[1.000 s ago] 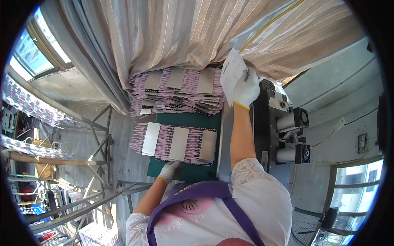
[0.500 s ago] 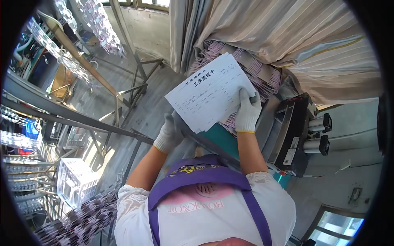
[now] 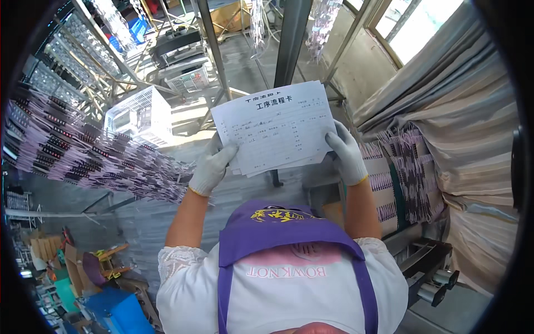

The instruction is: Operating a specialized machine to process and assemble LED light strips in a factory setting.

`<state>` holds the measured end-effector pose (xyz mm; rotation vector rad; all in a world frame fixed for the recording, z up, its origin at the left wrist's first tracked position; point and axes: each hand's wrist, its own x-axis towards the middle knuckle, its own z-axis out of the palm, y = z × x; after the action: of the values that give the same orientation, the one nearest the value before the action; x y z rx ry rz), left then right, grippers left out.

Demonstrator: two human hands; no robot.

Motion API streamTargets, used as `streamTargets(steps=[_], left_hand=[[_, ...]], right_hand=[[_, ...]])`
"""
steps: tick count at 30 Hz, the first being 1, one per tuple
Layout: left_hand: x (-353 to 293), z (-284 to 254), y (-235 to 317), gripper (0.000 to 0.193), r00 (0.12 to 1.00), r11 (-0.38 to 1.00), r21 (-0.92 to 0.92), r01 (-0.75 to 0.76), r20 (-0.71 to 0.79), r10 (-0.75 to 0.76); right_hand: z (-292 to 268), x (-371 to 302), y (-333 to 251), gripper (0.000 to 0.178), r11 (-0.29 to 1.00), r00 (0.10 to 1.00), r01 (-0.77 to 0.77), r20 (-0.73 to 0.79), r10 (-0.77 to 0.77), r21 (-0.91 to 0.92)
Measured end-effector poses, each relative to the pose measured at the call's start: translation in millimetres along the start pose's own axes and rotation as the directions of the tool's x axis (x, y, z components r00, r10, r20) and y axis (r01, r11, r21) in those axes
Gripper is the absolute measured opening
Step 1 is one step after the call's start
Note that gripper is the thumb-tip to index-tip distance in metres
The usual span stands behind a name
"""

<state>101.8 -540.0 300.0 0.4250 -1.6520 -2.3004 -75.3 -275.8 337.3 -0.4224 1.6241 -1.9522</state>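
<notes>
Item: sheaf of printed paper forms [image 3: 276, 129], held up between my gloved left hand [image 3: 212, 167] and right hand [image 3: 347, 153], each closed on a lower corner. Likely light, limp, easily creased; edge grip best. Left of grip: purple-striped strips [image 3: 89, 156].

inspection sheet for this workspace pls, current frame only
Surface: green-topped table at right, part hidden.
Job's things: printed paper sheets held up at chest height.
Clutter: purple card stacks on the table; more cards at left; white crate.
Grippers: left hand and right hand, both gloved, grip the sheets' lower corners.
Cables: nothing seen.
Surroundings: striped curtain, metal posts, machine lower right.
</notes>
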Motion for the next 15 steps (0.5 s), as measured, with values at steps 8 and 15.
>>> streamTargets(steps=[8,15], left_hand=[[-76.3,-38.0,39.1,0.056,0.907,0.967,0.152,-0.205,-0.341,0.246],[-118.0,-77.1,69.8,0.053,0.759,0.885,0.352,-0.306,-0.471,0.450]], right_hand=[[107.1,46.5,15.1,0.052,0.982,0.878,-0.017,0.467,0.105,-0.190],[184.9,61.1,7.4,0.045,0.905,0.767,0.195,0.634,0.100,-0.379]])
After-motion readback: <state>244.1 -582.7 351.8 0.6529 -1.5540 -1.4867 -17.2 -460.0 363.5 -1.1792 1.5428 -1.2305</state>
